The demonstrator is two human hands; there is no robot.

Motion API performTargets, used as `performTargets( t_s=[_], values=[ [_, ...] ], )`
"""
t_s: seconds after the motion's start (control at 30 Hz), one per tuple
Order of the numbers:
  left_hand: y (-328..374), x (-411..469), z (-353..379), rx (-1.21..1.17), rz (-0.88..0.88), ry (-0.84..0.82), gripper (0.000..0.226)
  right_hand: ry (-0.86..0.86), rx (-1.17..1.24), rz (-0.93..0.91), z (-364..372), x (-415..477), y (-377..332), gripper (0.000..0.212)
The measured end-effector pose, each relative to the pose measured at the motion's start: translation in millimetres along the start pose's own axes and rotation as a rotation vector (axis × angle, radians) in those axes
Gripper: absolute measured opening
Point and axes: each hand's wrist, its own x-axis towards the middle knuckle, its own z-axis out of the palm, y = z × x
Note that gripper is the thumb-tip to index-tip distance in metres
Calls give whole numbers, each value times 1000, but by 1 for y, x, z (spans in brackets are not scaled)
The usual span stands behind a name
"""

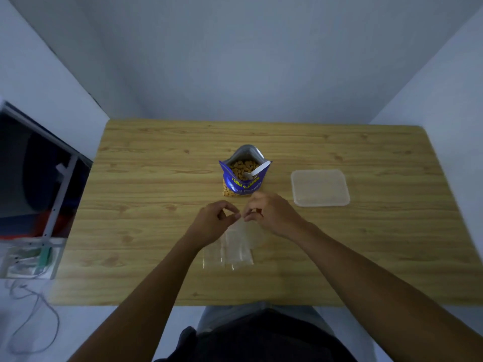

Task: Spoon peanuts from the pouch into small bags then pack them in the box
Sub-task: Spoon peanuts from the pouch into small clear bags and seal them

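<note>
Left grip (214, 218) and right grip (269, 212) both pinch the top edge of one clear small bag (244, 229) (blurred) over the desk (130, 205) toward its near edge, spare bags (227, 254) flat beneath, open peanut pouch (244, 181) with white spoon (254, 172) upright at centre, clear box (320, 188) to its right.

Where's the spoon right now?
In the head view, the white spoon sits inside the open peanut pouch at the middle of the table, left of the clear box.
</note>
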Motion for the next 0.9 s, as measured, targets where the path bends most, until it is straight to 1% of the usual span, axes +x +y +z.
performTargets(
  t_s=[0.07, 0.13, 0.23, 0.3, 0.4, 0.5, 0.57, 0.63, 0.67, 0.73, 0.8, 0.83, 0.87, 0.9],
  values=[
    [11, 6, -3, 26, 29, -28, 10, 23, -37, -49, -11, 2, -2, 6],
    [20, 10, -7, 89, 43, -91, 13, 36, -74, -114, -19, 2, -3, 6],
    [30, 15, -11, 150, 79, -135, 4, 57, -145, -200, -30, 1, -6, 5],
    [37, 15, -13, 151, 47, -65, 7, 70, -177, -215, -35, 0, -5, 6],
    [48, 12, -13, 76, -15, 94, 12, 41, -211, -213, -39, 0, 0, 10],
    [58, 6, -7, 5, -15, 164, 14, 17, -168, -239, -40, 0, -1, 7],
    [62, 2, -3, -68, -6, 174, 17, 92, -90, -163, -40, -2, -6, 19],
    [62, -2, -1, -127, 1, 183, 20, 161, 46, -17, -38, -3, -12, 32],
    [63, -4, 0, -144, 3, 193, 21, 173, 125, 65, -36, -3, -12, 33],
    [65, -11, 3, -159, 8, 206, 21, 168, 293, 185, -31, -2, -13, 22],
    [64, -16, 8, -141, 35, 196, 18, 177, 426, 244, -28, 0, -13, 7],
    [62, -17, 9, -114, 60, 204, 14, 190, 460, 250, -28, 1, -13, 3],
    [59, -16, 9, -81, 89, 221, 9, 198, 474, 257, -30, 2, -13, 7],
    [55, -16, 8, -57, 129, 234, 10, 192, 487, 262, -33, 2, -13, 10]
  ],
)
